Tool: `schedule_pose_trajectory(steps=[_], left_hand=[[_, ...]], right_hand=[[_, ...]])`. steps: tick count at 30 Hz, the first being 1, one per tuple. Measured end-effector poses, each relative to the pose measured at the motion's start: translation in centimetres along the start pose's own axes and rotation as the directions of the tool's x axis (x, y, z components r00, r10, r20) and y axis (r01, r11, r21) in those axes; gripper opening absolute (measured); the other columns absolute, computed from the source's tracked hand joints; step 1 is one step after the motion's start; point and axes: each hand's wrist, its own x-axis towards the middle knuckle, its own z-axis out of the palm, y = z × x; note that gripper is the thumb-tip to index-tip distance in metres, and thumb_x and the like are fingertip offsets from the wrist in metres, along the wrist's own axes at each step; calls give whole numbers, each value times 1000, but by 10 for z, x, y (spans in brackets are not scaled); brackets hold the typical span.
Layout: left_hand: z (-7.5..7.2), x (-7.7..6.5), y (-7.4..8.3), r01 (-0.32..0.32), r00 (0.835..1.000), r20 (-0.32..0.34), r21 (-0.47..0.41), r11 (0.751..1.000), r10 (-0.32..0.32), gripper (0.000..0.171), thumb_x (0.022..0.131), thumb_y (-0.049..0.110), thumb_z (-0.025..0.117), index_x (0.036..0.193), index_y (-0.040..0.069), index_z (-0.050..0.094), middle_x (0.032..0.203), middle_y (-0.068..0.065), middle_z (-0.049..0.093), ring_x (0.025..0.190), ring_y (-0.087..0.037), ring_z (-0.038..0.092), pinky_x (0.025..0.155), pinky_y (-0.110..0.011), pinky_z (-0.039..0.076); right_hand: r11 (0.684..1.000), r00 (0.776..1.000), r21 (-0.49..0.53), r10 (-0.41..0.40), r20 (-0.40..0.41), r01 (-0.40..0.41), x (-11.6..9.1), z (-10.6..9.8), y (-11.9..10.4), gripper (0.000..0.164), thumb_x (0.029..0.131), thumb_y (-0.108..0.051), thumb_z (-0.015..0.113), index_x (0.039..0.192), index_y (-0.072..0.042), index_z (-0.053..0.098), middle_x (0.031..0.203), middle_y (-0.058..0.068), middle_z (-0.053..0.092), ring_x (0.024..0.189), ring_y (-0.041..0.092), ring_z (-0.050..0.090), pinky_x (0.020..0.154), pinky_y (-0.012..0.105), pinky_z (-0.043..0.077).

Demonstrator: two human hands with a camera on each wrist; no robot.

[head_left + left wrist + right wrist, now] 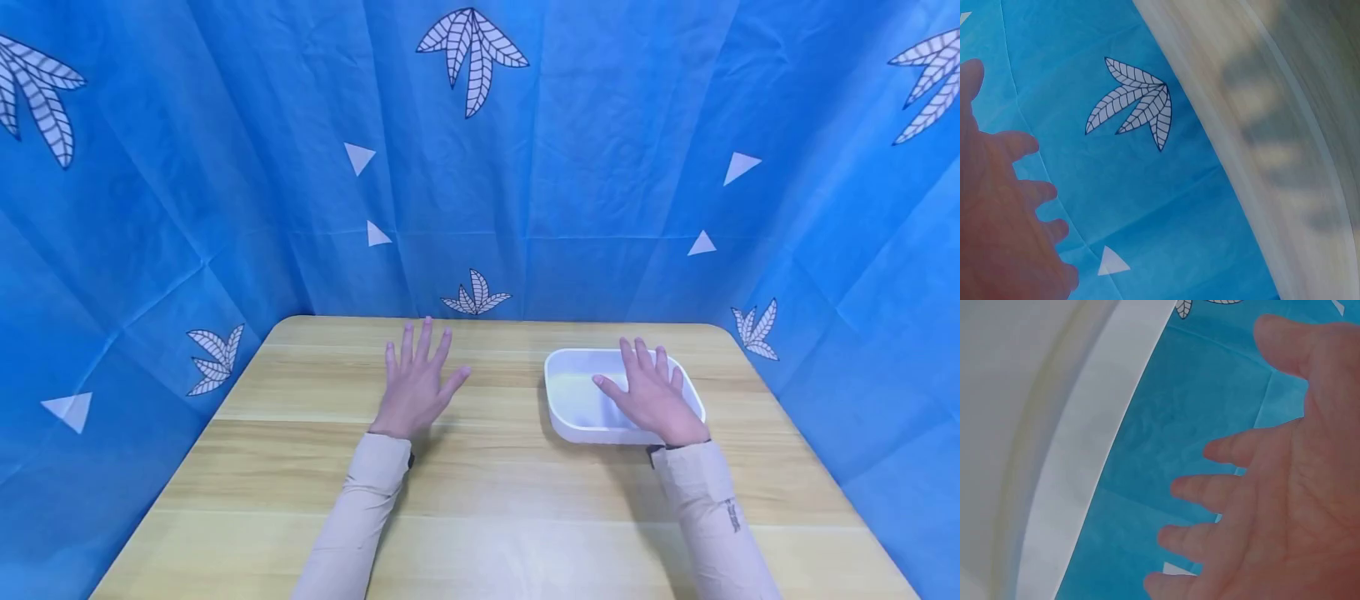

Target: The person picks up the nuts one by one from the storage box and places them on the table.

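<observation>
A white rectangular tub [585, 400] with rounded corners stands on the right half of the table; no contents show in the part I can see. My right hand [656, 400] is held over its right side, fingers spread and holding nothing. In the right wrist view, the palm of that hand [1297, 506] appears beside the tub's pale wall [1072, 444]. My left hand [414, 390] hovers above the table left of the tub, fingers straight and spread. The left wrist view has the same hand [1004, 219] at its left edge, with nothing in it.
The wood-grain table [495, 492] has rounded far corners. A blue curtain [600, 167] printed with white leaves and triangles hangs behind it and along both sides. Both forearms, in light sleeves [352, 517], reach in from the near edge.
</observation>
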Motion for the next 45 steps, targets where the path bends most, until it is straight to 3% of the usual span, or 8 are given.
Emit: schedule_pose_trajectory(steps=[11,20,26,29,32,36,40,45], left_hand=[[6,-5,15,-7,990,141,-158,987,29,83,105,67,30,165,11,19,175,-14,6,162,-40,3,129,-67,3],[16,-8,29,75,954,292,-461,884,71,82,104,67,34,164,12,27,173,-10,23,161,-31,21,132,-51,17],[33,-1,47,104,940,326,-563,820,104,74,107,61,36,161,10,35,168,-13,35,157,-34,32,129,-53,25],[44,2,59,138,938,332,-629,765,103,71,109,56,36,160,7,34,167,-13,36,155,-36,34,129,-54,26],[56,5,73,186,950,305,-714,676,61,68,110,50,36,160,3,33,167,-16,34,155,-38,33,129,-55,25],[72,7,93,249,963,266,-826,505,-39,67,111,45,38,159,-1,30,168,-19,32,156,-40,30,129,-55,25],[78,8,107,307,952,292,-884,354,-97,67,110,42,40,160,-1,29,170,-19,28,159,-38,25,130,-53,22],[79,10,118,341,940,328,-897,282,-94,63,109,37,40,159,-2,31,169,-20,28,156,-41,29,129,-56,25]], right_hand=[[999,999,-1,-32,-9,32,-3,-8,14,93,104,-60,45,165,-1,7,171,30,4,153,63,-4,122,78,1],[996,997,43,-72,-20,73,-6,-5,49,88,106,-53,48,162,6,14,168,35,9,151,64,4,122,77,8],[987,997,141,-71,-33,75,-6,-12,74,82,108,-47,46,161,8,15,167,38,6,152,63,7,122,75,9],[977,999,210,-36,-36,43,-7,-14,86,81,110,-45,43,161,9,11,166,39,6,152,62,8,122,74,11],[953,1000,302,24,3,-23,-8,-15,98,83,110,-49,38,161,8,5,167,38,6,151,61,12,122,73,15],[913,997,401,58,50,-73,-10,-15,109,84,110,-51,35,161,10,6,166,38,11,150,61,17,122,71,20],[875,997,479,47,63,-72,-12,-12,115,78,113,-42,34,158,16,7,163,42,13,152,60,16,124,70,19],[836,995,541,52,81,-88,-18,-9,122,71,114,-36,28,155,19,12,160,42,23,147,53,35,123,62,30]])
